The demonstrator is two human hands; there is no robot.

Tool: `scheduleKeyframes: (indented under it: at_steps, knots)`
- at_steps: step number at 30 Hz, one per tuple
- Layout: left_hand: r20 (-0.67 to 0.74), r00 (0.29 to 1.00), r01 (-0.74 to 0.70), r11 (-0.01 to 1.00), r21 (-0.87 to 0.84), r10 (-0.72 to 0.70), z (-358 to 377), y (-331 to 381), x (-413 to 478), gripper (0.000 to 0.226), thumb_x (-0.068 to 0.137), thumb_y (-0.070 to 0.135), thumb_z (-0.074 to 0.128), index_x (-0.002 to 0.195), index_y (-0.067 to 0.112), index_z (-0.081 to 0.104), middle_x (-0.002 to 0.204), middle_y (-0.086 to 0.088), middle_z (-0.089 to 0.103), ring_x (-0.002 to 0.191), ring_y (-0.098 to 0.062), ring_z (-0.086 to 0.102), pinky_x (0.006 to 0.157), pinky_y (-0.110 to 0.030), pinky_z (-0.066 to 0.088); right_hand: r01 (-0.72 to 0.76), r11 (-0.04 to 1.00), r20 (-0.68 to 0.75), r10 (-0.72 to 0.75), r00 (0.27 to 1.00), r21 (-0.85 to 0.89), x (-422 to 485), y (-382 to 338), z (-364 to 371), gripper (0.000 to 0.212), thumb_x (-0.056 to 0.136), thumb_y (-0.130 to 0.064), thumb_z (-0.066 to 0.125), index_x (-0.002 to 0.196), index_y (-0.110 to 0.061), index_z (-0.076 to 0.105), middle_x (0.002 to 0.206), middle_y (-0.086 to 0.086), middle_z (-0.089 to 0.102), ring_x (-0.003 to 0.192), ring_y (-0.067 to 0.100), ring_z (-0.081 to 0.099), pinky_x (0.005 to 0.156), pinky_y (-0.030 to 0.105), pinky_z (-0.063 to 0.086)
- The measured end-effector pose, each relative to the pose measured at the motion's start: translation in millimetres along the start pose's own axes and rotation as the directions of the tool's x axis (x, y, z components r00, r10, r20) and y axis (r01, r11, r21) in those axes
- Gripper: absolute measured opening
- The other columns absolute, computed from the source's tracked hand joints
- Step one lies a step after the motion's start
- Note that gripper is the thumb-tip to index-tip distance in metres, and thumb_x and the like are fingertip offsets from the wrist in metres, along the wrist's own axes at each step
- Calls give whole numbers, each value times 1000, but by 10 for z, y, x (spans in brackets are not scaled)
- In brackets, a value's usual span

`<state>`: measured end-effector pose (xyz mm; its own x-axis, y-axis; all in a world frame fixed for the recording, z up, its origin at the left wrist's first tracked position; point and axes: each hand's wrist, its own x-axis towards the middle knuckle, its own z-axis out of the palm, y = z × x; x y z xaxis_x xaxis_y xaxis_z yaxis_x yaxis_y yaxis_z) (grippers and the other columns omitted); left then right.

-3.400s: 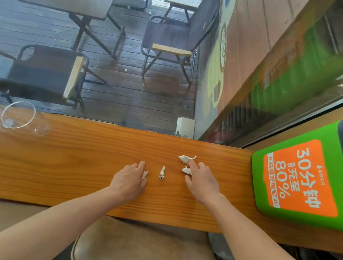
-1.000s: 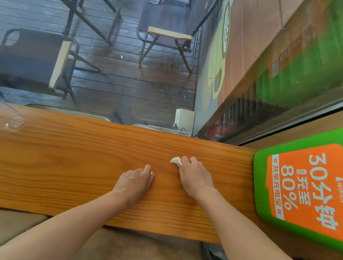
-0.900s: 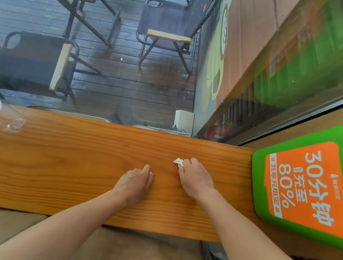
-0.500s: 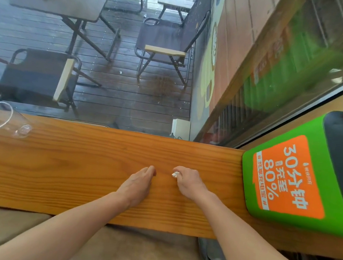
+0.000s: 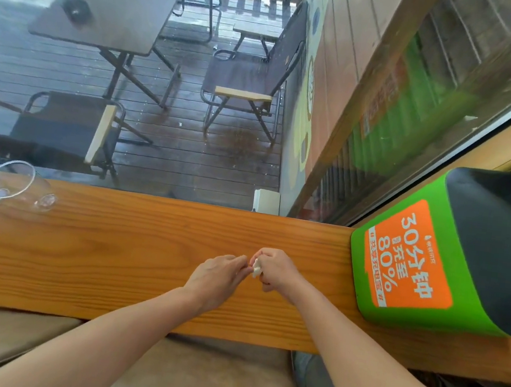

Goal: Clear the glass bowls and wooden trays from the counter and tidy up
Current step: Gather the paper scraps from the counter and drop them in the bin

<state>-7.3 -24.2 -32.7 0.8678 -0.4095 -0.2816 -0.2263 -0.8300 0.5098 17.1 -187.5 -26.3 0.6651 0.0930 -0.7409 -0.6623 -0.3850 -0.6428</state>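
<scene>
Hands are meeting over the counter [image 5: 87, 257]: the right hand [image 5: 274, 270] is curling its fingers around a white scrap [image 5: 256, 270], and the left hand [image 5: 214, 276] is pinching at it. Glass bowls [image 5: 10, 181] are sitting far left by the window; a green box [image 5: 424, 266] is standing right.

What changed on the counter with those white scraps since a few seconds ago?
The loose scraps are off the wooden counter: both hands swept inward and met. The right hand now has its grip closed on a white wad, and the left hand's fingertips touch it. The glass bowls at far left and the green charging station stayed put.
</scene>
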Motion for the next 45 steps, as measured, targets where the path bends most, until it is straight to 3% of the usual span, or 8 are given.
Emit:
scheduleKeyframes:
  at_steps: [5, 13, 19, 23, 27, 33, 38, 45]
  knots:
    - [-58, 998, 0, 997, 78, 5, -102, 93, -14, 32, 101, 49, 36, 81, 29, 50, 72, 8, 53, 62, -16, 52, 52, -29, 34, -60, 978, 91, 43, 995, 199, -126, -80, 6, 19, 90, -11, 39, 84, -8, 56, 56, 5, 44, 45, 14, 34, 43, 24, 30]
    - [24, 999, -30, 971, 239, 25, -464, 331, -93, 33, 99, 50, 45, 75, 27, 50, 73, 10, 56, 62, -10, 54, 52, -23, 37, 20, 956, -103, -53, 993, -293, -435, -88, -180, 29, 102, -31, 41, 103, -10, 63, 91, 5, 61, 73, 19, 54, 57, 31, 48]
    - [83, 989, -144, 930, 339, 123, -804, 627, -102, 29, 102, 39, 43, 79, 23, 50, 81, 4, 58, 66, -14, 54, 55, -27, 38, 55, 833, -210, -202, 957, -551, -903, 6, -475, 28, 100, -35, 46, 78, -19, 53, 92, 5, 58, 81, 22, 54, 66, 33, 40]
    - [139, 964, -263, 879, 397, 226, -903, 850, -77, 22, 101, 35, 43, 92, 19, 57, 94, -2, 62, 80, -23, 61, 64, -35, 50, 34, 789, -325, -292, 900, -614, -1304, 145, -560, 22, 94, -37, 57, 80, -20, 56, 93, 4, 57, 85, 22, 55, 67, 31, 40]
    - [215, 915, -402, 825, 396, 342, -823, 1093, -98, 15, 96, 36, 54, 100, 22, 58, 99, 1, 61, 84, -20, 60, 68, -35, 55, -57, 830, -482, -265, 835, -555, -1707, 403, -469, 23, 92, -36, 61, 80, -19, 54, 91, 4, 48, 85, 26, 56, 69, 32, 46]
    - [352, 802, -589, 733, 339, 482, -471, 1409, -207, 13, 89, 34, 63, 95, 25, 56, 94, 5, 53, 73, -15, 51, 49, -25, 32, -178, 917, -691, -132, 711, -358, -2235, 867, -177, 27, 89, -39, 62, 79, -19, 48, 91, 3, 48, 82, 26, 54, 71, 37, 46]
    - [470, 715, -686, 651, 325, 518, -20, 1741, -495, 15, 86, 31, 61, 98, 23, 56, 101, -2, 57, 84, -27, 61, 62, -36, 50, -238, 951, -774, -3, 633, -198, -2693, 1378, 57, 25, 88, -38, 63, 80, -19, 49, 92, 3, 50, 79, 23, 52, 68, 34, 42]
    - [537, 635, -754, 598, 272, 556, 574, 2364, -824, 13, 89, 31, 52, 98, 22, 56, 104, -5, 54, 93, -33, 62, 70, -40, 50, -243, 966, -819, 67, 570, -90, -3100, 2080, 55, 25, 85, -37, 69, 79, -21, 51, 90, 0, 49, 83, 22, 55, 73, 32, 47]
